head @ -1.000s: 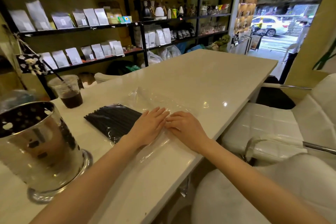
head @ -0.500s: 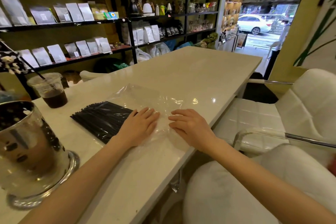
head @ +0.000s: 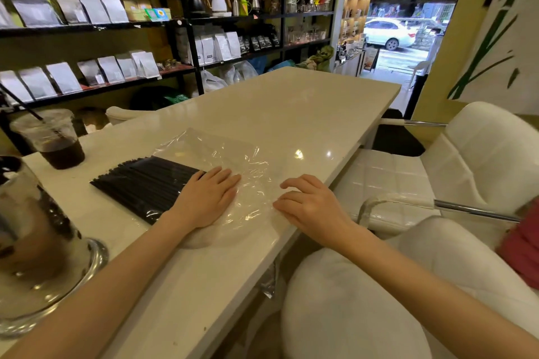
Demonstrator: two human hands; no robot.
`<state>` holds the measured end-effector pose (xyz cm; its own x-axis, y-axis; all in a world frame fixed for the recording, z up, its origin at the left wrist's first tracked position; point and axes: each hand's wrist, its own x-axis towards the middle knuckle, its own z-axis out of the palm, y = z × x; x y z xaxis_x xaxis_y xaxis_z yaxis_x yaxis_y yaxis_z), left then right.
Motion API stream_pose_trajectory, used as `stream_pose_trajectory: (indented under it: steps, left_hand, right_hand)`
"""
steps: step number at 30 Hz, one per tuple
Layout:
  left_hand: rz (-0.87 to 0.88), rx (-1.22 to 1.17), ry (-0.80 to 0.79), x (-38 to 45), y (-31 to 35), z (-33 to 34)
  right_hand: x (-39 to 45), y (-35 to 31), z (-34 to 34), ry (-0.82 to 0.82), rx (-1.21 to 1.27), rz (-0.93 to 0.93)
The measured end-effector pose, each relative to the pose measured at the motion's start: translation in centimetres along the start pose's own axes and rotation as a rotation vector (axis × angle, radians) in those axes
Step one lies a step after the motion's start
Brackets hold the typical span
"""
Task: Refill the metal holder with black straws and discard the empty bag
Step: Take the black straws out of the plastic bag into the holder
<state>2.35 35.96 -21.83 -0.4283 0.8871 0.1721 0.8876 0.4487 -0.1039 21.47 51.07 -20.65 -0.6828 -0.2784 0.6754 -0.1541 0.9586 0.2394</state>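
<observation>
White counter [head: 306,102]: iced drink [head: 55,140] beside black straws [head: 143,181], flat left hand [head: 204,201] and loose-fingered right hand [head: 312,207] on clear bag [head: 233,151].

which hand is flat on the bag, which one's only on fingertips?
The left hand lies palm-flat on the clear bag, beside the black straws. The right hand is arched, only its fingers touching the plastic.
</observation>
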Motion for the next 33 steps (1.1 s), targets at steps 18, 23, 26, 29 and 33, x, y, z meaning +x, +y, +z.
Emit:
stream_pose_trajectory:
  steps: [18, 23, 26, 29, 33]
  left_hand:
    - [-0.199, -0.022, 0.28, -1.6, 1.5, -1.9]
    - [-0.231, -0.172, 0.297, -2.1, 2.0, -2.8]
    - [-0.094, -0.27, 0.192, -3.0, 3.1, -3.4]
    - [0.106, -0.354, 0.047, -4.2, 5.0, -3.7]
    - [0.176, -0.433, -0.101, -4.9, 7.0, -3.2]
  right_hand:
    - [-0.6, -0.1, -0.5, -0.031, 0.084, 0.192]
    - [-1.6, -0.5, -0.3, -0.284, 0.24, 0.207]
    - [-2.1, -0.4, -0.2, -0.267, 0.225, 0.207]
    - [-2.2, -0.3, -0.1, -0.179, 0.218, 0.19]
    - [-2.0, 0.0, 0.1, -0.092, 0.167, 0.205]
